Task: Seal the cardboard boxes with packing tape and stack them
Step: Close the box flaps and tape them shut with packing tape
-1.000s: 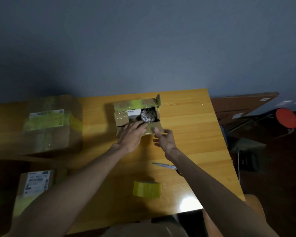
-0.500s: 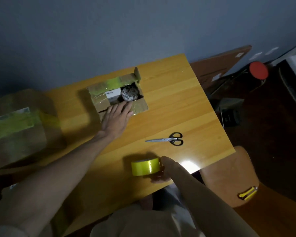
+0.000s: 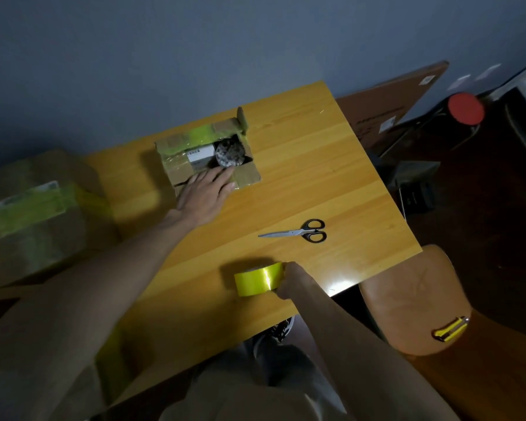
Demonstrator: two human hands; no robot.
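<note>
Yellow packing tape roll (image 3: 257,279) stands on its edge near the front edge of the wooden table (image 3: 316,165). The right hand (image 3: 290,279) grips it from its right side, with fingers and thumb curled around the roll. The left hand (image 3: 205,192) lies flat on the small cardboard box (image 3: 179,159), fingers straight and close together, and presses on the near flap.

This box sits towards the far side of the table, close to the wall. Its top is only partly closed. The far flap lies down and carries old yellow-green tape, and one small flap at the far right corner stands up. Between the flaps a grey speckled round object (image 3: 230,153) and a white labelled pack (image 3: 199,153) show inside.

Scissors (image 3: 298,232) with black handles lie closed on the table, to the right, between the box and the roll, and touch neither. At the left of the view stands a bigger cardboard box (image 3: 34,217) with a band of yellow tape across its top, blurred and well apart from the small one. Right of the table is an orange-brown chair seat (image 3: 413,299), and a yellow cutter knife (image 3: 450,329) lies by its near right edge.
</note>
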